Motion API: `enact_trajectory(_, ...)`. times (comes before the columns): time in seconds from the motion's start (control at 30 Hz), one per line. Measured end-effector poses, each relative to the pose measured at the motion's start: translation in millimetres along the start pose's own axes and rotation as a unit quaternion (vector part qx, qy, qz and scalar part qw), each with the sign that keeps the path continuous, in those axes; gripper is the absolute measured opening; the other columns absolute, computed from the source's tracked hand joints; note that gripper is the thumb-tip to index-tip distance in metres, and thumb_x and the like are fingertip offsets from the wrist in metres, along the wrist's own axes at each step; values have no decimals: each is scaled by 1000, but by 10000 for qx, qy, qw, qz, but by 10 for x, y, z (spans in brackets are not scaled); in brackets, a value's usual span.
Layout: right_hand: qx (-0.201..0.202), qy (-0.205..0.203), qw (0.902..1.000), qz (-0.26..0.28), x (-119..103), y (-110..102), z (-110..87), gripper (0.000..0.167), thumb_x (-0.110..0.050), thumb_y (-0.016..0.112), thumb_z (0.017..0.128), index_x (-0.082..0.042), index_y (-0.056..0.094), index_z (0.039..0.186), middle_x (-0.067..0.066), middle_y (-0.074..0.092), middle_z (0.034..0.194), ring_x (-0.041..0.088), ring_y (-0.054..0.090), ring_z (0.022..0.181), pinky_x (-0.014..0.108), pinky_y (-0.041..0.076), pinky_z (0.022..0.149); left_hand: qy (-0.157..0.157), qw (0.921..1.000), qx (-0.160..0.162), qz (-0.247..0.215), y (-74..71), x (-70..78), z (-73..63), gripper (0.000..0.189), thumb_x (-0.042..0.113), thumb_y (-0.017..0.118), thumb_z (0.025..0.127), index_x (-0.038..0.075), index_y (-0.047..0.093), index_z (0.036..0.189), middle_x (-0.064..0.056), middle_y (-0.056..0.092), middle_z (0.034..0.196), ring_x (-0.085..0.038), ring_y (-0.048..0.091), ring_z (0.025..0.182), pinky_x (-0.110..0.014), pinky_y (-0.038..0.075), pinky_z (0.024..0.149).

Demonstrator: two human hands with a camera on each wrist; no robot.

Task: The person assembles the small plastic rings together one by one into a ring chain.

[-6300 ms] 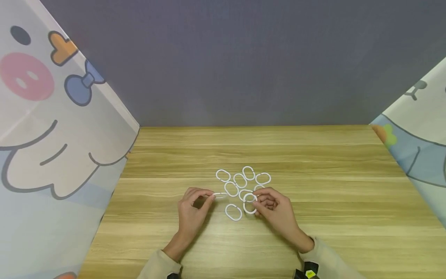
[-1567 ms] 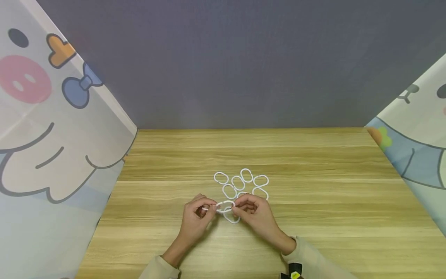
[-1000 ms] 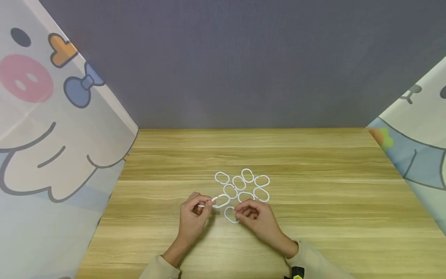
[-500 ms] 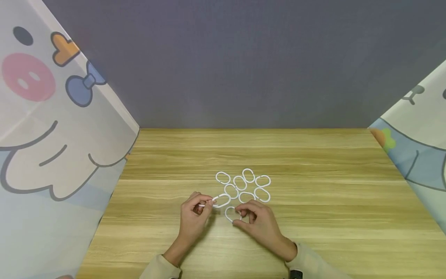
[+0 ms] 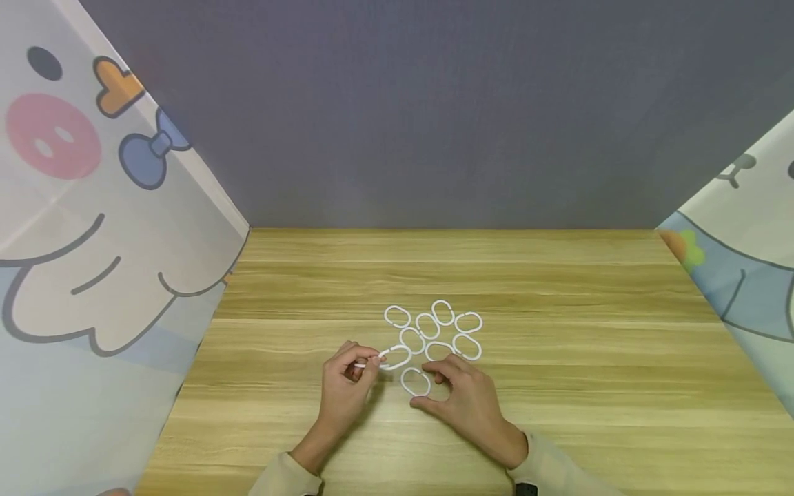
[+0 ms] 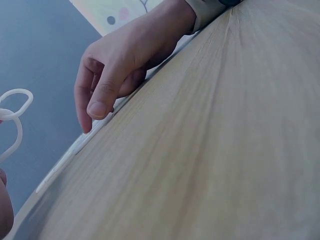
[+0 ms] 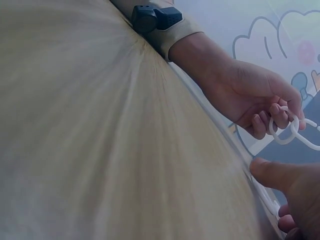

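Grip, left to right: left hand [image 5: 345, 387] has thumb and forefinger pinched together on a linked pair of white rings [image 5: 409, 353]; right hand [image 5: 473, 403] has hold of nothing, its thumb and forefinger well parted.
Far left: a left printed cloth [image 5: 155, 238] with a pink snout and a blue bow on it, meeting the edge of the wooden table [image 5: 558, 296].
Left cuff: a pale left sleeve [image 5: 287, 475], with a dark device [image 7: 155, 18] strapped at the wrist.
Linked pair: up off the tabletop, one ring passed through the other; fingers partly cover one, and its mate sticks out to the right.
Single white ring [image 5: 403, 383]: flat on the wood between the hands, inside the spread of the right thumb and forefinger; I can't tell whether either tip touches it.
Other white rings [image 5: 455, 342]: seven, lying flat in a loose cluster beyond the hands, some seeming to touch their neighbours.
Behind the table: a plain grey backdrop [image 5: 434, 117].
Right cuff: a pale right sleeve [image 5: 552, 465].
Far right: a right printed cloth [image 5: 750, 234], white and light blue.
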State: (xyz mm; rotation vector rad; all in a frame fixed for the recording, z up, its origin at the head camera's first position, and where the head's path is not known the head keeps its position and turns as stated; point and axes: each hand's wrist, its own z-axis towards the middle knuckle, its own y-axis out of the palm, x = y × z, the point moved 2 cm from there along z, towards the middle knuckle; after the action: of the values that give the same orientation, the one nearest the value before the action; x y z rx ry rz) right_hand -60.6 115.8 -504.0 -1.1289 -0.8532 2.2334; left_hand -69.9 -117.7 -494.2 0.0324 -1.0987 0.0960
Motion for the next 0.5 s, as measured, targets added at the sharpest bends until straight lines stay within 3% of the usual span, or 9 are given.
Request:
enact_trajectory(0.33, 17, -85, 10000, 49, -6, 19, -1, 46, -29, 109, 64, -15, 84, 99, -14, 61, 80, -5, 45, 70, 15, 41, 58, 5, 10000, -69, -52, -2, 16, -12, 22, -21, 73, 92, 0, 79, 92, 0, 59, 78, -3, 44, 72, -25, 35, 50)
enact_trajectory(0.5, -21, -134, 9999, 30, -10, 20, -2, 42, -26, 107, 68, -16, 83, 101, -15, 61, 81, -7, 46, 71, 15, 40, 58, -160, 9998, -103, -36, -1, 16, -14, 20, -20, 72, 93, -1, 79, 91, -1, 60, 78, -1, 44, 73, -17, 36, 53)
